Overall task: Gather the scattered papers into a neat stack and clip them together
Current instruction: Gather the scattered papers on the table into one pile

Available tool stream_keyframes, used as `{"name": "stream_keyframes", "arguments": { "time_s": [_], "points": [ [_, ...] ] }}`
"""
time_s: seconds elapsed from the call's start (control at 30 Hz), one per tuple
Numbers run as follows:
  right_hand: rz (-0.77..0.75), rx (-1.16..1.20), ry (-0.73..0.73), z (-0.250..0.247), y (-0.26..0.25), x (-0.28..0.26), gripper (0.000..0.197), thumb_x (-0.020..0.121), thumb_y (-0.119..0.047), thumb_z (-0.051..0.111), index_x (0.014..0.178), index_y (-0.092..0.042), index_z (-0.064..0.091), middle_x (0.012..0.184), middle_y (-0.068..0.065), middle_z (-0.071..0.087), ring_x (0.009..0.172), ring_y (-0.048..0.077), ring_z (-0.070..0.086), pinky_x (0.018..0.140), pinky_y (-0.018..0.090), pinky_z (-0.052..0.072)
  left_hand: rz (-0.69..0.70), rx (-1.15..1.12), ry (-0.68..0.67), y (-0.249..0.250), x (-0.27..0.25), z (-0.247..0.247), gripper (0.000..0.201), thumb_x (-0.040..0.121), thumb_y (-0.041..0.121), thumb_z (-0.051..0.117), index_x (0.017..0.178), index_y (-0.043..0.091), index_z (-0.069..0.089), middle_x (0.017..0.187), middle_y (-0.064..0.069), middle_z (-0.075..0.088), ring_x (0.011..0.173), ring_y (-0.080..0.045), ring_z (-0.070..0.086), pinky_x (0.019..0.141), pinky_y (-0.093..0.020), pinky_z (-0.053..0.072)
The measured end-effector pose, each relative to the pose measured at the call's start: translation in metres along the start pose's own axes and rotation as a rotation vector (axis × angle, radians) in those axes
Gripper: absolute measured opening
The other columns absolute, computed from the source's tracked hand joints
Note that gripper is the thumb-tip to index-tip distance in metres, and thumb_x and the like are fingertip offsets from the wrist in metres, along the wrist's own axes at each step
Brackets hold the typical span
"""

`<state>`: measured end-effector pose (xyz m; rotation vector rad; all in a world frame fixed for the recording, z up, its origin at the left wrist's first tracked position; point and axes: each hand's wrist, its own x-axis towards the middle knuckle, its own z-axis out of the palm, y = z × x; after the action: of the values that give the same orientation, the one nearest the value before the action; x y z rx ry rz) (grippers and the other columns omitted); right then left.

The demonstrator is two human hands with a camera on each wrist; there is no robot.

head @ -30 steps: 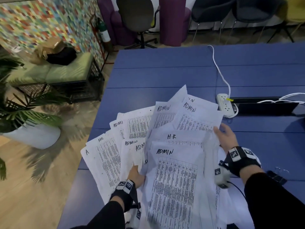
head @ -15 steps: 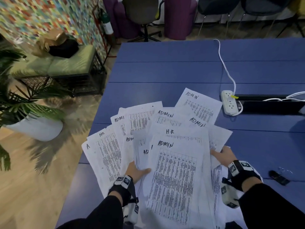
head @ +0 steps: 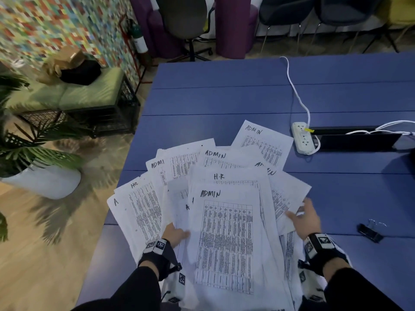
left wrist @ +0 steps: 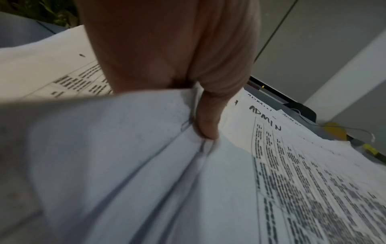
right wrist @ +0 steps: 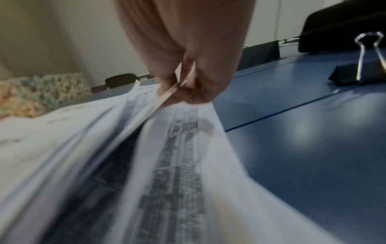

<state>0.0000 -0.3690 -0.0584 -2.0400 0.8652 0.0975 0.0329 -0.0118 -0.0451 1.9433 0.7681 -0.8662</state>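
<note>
Several printed sheets marked ADMIN and H.R, the papers point(head: 224, 232), lie fanned out on the near part of the blue table point(head: 224, 97). My left hand point(head: 179, 234) pinches the fan's left side, thumb on top point(left wrist: 205, 125) and fingers hidden beneath. My right hand point(head: 302, 217) grips the sheets' right edges, which pass between its fingers point(right wrist: 183, 85). One ADMIN sheet point(head: 262, 142) sticks out at the far end. A black binder clip point(head: 370, 231) lies on the table right of my right hand, and the right wrist view shows the clip point(right wrist: 363, 69) too.
A white power strip point(head: 303, 138) with its cable point(head: 296, 93) lies beyond the papers, beside a black cable slot point(head: 354, 142). The table's left edge runs close to the fan. A potted plant point(head: 40, 180) and a green bench point(head: 74, 95) stand on the floor to the left.
My right hand has drawn back from the far right sheets to the fan's near right side. The raised sheets have settled lower and flatter. The left hand has kept its hold.
</note>
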Motion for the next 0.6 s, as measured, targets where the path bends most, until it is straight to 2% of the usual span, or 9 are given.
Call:
{"name": "stream_keyframes", "arguments": {
  "time_s": [0.1,0.17,0.23,0.3,0.33,0.37,0.43,0.5,0.6],
  "points": [
    [-0.115,-0.025,0.148,0.001,-0.017,-0.002,0.002,0.091,-0.011,0.057,0.090,-0.010,0.055,0.081,0.009,0.055,0.074,0.026,0.050,0.072,0.031,0.040,0.003,0.017,-0.009,0.002,-0.002,-0.002,0.084,0.085,0.017,0.067,0.145,-0.006,0.012,0.152,-0.021,0.026,0.139,-0.034,0.030,0.114,-0.041,0.030],
    [-0.109,-0.032,0.081,0.005,-0.019,0.005,0.028,0.092,-0.014,0.055,0.066,-0.021,0.045,0.067,0.007,0.051,0.070,0.027,0.046,0.064,0.030,0.034,0.008,0.001,-0.008,0.001,0.000,-0.002,0.086,0.085,0.017,0.067,0.146,-0.006,0.009,0.153,-0.020,0.023,0.140,-0.034,0.028,0.113,-0.041,0.028],
    [-0.119,-0.069,-0.038,0.006,-0.021,0.008,0.038,0.091,-0.017,0.057,0.059,-0.025,0.037,0.060,0.003,0.044,0.069,0.027,0.043,0.056,0.029,0.030,0.009,-0.053,-0.043,0.002,-0.002,-0.001,0.093,0.079,0.021,0.073,0.146,-0.005,0.014,0.153,-0.021,0.025,0.140,-0.035,0.029,0.114,-0.044,0.026],
    [-0.101,-0.097,-0.200,0.007,-0.022,0.009,0.018,0.091,-0.018,0.059,0.074,-0.024,0.058,0.077,0.000,0.056,0.084,0.028,0.052,0.065,0.027,0.039,0.018,-0.082,-0.087,0.001,0.004,0.002,0.109,0.059,0.041,0.084,0.142,-0.003,0.030,0.150,-0.019,0.034,0.137,-0.035,0.034,0.115,-0.047,0.025],
    [-0.088,-0.114,-0.295,0.008,-0.021,0.009,0.011,0.092,-0.017,0.057,0.098,-0.016,0.066,0.097,0.003,0.061,0.102,0.029,0.055,0.080,0.029,0.043,0.020,-0.072,-0.109,0.002,0.003,0.004,0.117,0.048,0.050,0.086,0.141,-0.001,0.035,0.148,-0.018,0.038,0.136,-0.035,0.037,0.116,-0.049,0.025],
    [-0.093,-0.166,-0.361,0.011,-0.016,0.011,0.030,0.093,-0.015,0.055,0.122,-0.010,0.060,0.120,0.008,0.058,0.120,0.028,0.050,0.096,0.031,0.039,0.028,-0.058,-0.120,0.005,0.001,0.005,0.120,0.046,0.052,0.086,0.141,-0.001,0.035,0.148,-0.018,0.039,0.135,-0.035,0.038,0.115,-0.049,0.026],
    [-0.075,-0.255,-0.378,0.016,-0.018,0.010,0.048,0.093,-0.011,0.052,0.140,-0.009,0.042,0.143,0.011,0.042,0.134,0.028,0.038,0.107,0.031,0.030,0.018,0.027,-0.087,0.006,0.001,0.009,0.104,0.068,0.040,0.080,0.143,-0.004,0.023,0.149,-0.020,0.034,0.136,-0.035,0.036,0.114,-0.044,0.030],
    [-0.070,-0.268,-0.267,0.018,-0.018,0.012,0.046,0.089,-0.003,0.052,0.135,-0.005,0.047,0.138,0.012,0.049,0.128,0.032,0.045,0.104,0.032,0.036,-0.012,0.078,-0.028,0.002,0.007,0.011,0.089,0.083,0.028,0.069,0.144,-0.005,0.014,0.150,-0.022,0.030,0.136,-0.035,0.036,0.109,-0.041,0.034],
    [-0.107,-0.241,-0.219,0.015,-0.018,0.015,0.038,0.084,-0.006,0.063,0.121,-0.004,0.059,0.120,0.017,0.064,0.114,0.032,0.057,0.093,0.032,0.043,-0.006,0.083,-0.010,0.002,0.004,0.008,0.082,0.088,0.024,0.064,0.144,-0.007,0.012,0.148,-0.022,0.033,0.133,-0.034,0.039,0.106,-0.038,0.038]
  ]
}}
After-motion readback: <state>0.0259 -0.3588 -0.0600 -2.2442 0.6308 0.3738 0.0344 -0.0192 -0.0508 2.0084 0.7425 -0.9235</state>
